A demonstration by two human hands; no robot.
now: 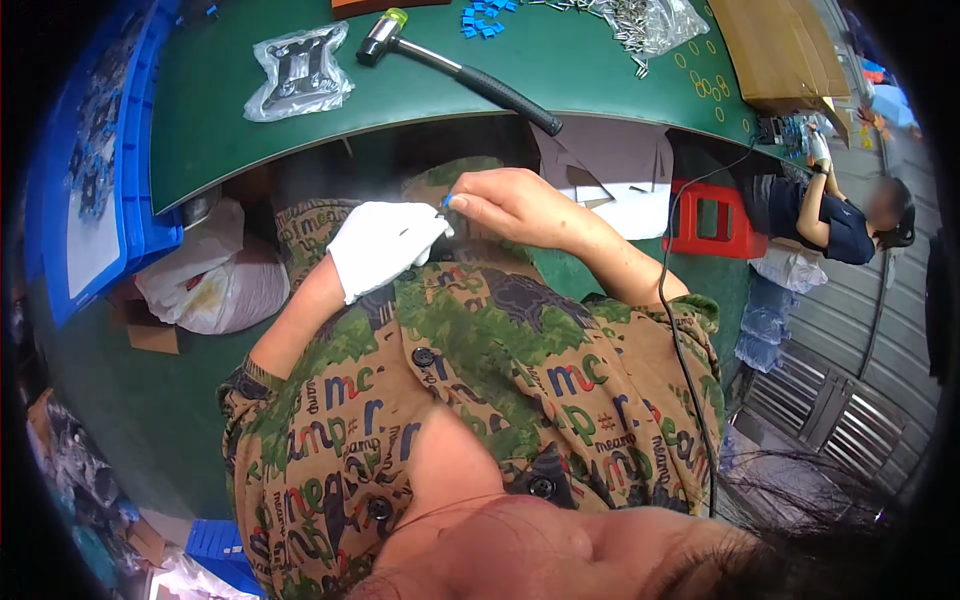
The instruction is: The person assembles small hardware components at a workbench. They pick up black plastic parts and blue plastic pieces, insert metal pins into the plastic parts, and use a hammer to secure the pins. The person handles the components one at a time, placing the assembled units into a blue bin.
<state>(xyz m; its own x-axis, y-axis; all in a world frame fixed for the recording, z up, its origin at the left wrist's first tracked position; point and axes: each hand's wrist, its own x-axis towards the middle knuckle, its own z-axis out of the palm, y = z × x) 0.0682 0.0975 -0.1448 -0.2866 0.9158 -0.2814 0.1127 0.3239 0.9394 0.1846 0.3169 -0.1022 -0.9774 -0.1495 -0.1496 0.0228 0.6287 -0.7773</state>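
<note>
My left hand (385,248), in a white glove, is closed with its fingertips pinched together in front of my body. Something small and greyish shows at those fingertips, too small to make out. My bare right hand (515,207) meets it from the right, thumb and forefinger pinching a small blue plastic piece (446,201). Both hands are held off the table, below its near edge. On the green table (400,110) beyond lie several similar blue plastic pieces (487,17) and a pile of small metal pins (630,25).
A black-handled hammer (470,80) overhangs the table edge, beside a bagged black part (300,75). Yellow rings (712,85) lie near a cardboard box (780,50). A blue crate (130,150) stands left, a red stool (715,220) right. Another person (835,215) works at far right.
</note>
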